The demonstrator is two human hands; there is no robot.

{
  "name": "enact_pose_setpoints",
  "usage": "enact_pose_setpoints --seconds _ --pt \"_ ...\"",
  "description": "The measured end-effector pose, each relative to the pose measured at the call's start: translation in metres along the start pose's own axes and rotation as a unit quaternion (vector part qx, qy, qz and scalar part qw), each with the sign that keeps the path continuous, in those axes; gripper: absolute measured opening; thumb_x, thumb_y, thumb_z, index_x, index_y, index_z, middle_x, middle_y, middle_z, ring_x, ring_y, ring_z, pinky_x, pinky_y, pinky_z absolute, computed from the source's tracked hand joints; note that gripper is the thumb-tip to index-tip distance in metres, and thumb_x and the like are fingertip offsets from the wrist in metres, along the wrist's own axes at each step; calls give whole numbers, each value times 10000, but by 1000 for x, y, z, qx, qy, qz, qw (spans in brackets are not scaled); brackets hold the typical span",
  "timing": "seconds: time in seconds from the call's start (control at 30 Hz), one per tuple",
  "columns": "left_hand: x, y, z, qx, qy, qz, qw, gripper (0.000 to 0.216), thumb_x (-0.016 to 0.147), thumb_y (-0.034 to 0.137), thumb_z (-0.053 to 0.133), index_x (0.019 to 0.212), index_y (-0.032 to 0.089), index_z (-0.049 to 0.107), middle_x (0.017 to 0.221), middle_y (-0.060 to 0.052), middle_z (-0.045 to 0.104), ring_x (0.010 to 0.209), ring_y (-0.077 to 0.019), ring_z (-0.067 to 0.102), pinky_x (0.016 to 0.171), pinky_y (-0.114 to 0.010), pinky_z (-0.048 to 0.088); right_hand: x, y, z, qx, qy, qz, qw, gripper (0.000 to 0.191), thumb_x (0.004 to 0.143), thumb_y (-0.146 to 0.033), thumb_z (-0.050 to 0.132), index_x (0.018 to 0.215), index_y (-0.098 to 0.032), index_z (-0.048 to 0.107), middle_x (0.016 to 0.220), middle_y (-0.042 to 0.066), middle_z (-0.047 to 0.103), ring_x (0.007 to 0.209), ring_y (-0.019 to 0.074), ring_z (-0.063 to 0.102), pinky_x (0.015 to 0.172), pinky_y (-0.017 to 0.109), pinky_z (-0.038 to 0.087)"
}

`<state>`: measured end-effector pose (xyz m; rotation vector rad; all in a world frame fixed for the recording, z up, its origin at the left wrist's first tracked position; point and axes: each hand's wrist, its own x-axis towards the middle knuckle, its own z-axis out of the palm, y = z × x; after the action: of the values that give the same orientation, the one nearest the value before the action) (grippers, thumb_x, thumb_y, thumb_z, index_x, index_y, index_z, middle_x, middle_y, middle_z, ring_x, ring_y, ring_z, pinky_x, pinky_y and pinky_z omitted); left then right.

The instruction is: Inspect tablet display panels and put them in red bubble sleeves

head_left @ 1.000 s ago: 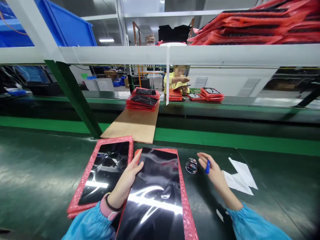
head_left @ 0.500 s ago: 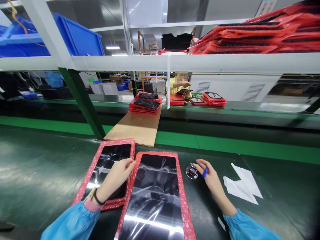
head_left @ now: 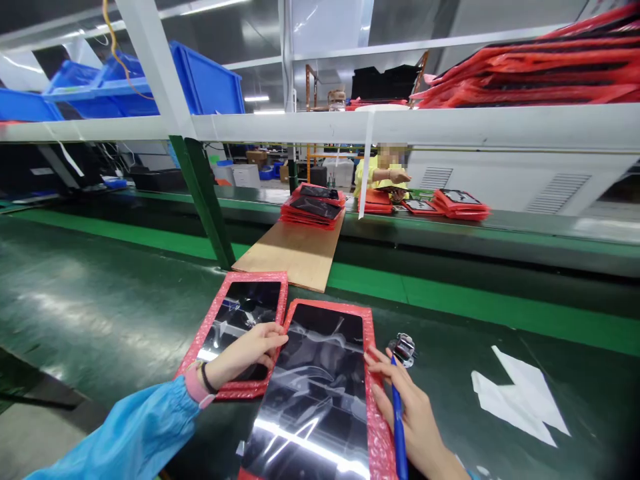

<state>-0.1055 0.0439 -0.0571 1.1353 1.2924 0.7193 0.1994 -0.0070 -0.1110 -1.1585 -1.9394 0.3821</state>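
Two glossy black panels in pink bubble wrap lie side by side on the dark green bench. My left hand [head_left: 247,352] rests flat, fingers stretched, on the lower part of the left panel [head_left: 235,320], its fingertips at the seam with the right panel [head_left: 320,387]. My right hand [head_left: 405,410] holds a blue pen [head_left: 399,420] and its fingers touch the pink right edge of the right panel. A small round metal tape dispenser [head_left: 404,349] sits just beyond that hand.
White paper scraps [head_left: 520,397] lie at the right. A wooden board [head_left: 295,253] bridges to the far conveyor, carrying a stack of wrapped panels [head_left: 313,205]. Another person in yellow [head_left: 380,175] works across. Blue bins [head_left: 205,80] and red bags [head_left: 540,67] fill the overhead shelf.
My right hand left the spot by the tape dispenser and came onto the right panel's edge, pen now lying along the palm. My left hand slid from the right panel onto the left one. The view shifted left.
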Motion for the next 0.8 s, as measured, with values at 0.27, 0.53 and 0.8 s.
enact_pose_setpoints --seconds 0.27,0.53,0.8 --pt "-10 23 14 -101 2 63 993 279 711 363 758 789 187 555 678 58 528 636 -86 510 598 -192 408 -1 2 -2 18 -49 18 998 229 884 -327 553 1102 -278 603 1295 76 639 1315 294 470 1101 549 335" --pt "2 15 -23 -176 54 69 980 435 640 136 775 1046 179 626 828 11 682 717 -129 633 686 -219 479 -7 9 -13 135 59 69 987 201 907 -348 530 1070 -288 630 1124 55 734 1060 254 684 915 360 552" --pt "28 -11 -129 -193 182 72 962 493 641 17 650 1106 162 578 833 -8 720 723 -160 688 715 -253 531 -7 14 -16 257 49 169 950 338 931 -479 439 908 -227 663 827 86 781 829 275 726 839 373 524"
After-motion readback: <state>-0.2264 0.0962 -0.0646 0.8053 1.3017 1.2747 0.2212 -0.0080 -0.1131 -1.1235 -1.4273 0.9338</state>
